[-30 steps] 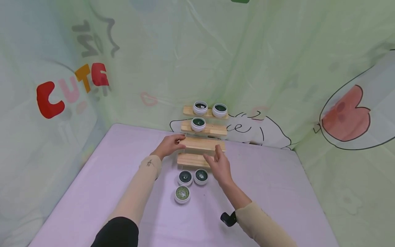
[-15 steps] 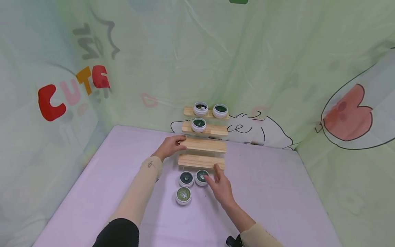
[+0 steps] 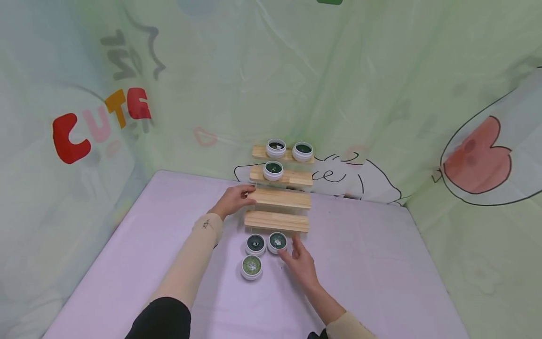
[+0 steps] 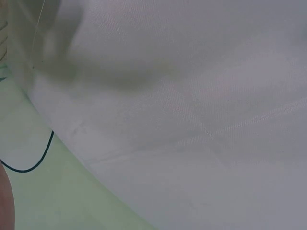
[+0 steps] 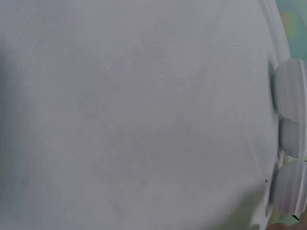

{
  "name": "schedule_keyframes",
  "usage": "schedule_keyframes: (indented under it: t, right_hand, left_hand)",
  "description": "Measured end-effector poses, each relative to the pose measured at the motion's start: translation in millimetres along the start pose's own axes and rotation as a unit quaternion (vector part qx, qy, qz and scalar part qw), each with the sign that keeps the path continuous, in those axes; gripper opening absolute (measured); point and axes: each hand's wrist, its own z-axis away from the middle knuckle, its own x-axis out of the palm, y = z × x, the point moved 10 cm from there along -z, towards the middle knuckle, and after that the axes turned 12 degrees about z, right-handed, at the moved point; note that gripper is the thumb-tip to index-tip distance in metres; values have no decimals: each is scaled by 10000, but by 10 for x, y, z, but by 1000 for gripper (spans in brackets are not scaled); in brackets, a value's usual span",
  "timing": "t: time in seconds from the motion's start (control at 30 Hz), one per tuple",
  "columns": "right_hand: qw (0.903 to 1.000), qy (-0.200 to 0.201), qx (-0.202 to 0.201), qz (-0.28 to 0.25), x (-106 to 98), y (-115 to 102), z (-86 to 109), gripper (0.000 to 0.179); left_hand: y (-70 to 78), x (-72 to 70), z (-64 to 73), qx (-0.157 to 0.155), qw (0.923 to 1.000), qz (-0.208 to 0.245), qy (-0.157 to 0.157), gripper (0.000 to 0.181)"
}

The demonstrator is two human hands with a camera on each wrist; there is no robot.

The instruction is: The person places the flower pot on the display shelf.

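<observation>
My left hand (image 3: 232,201) grips the left end of a tiered stand with pale wooden shelves (image 3: 279,198), fingers and thumb at the second shelf from the front. Close to the right of a small white jar with dark green contents (image 3: 277,241) is my right hand (image 3: 302,264), its thumb tip right at the jar's rim and fingers spread. Beside that jar stands another dark-filled jar (image 3: 255,243), with a jar of lighter green contents (image 3: 251,266) in front. In the right wrist view, white jars (image 5: 289,188) show at the right edge.
On the top shelf sit a jar with dark contents (image 3: 276,147) and a green-filled jar (image 3: 302,151). One more jar (image 3: 273,170) is on the shelf below, toward the left. A pale lilac cloth (image 3: 360,263) covers the table, and a printed curtain (image 3: 203,94) hangs behind.
My right hand has moved from the stand's right side down toward me, to the right of the front jars. The left hand has kept its place at the shelf's end.
</observation>
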Motion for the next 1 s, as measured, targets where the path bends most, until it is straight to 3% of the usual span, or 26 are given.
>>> schedule_keyframes:
  t: [0.17,0.43,0.67,1.0]
  right_hand:
    - [9997,65,-202,120,162,68,-112,87]
    - [9954,643,-601,378,184,-125,-146,82]
    - [9935,826,-572,543,137,-180,-105,78]
    - [9933,685,-448,811,-11,-222,65,74]
  left_hand:
    - [24,-1,19,-4,10000,7,7,53]
    - [66,-2,34,67,10000,22,13,52]
    - [35,1,20,-46,10000,-29,17,52]
    - [16,2,7,-22,10000,-80,11,52]
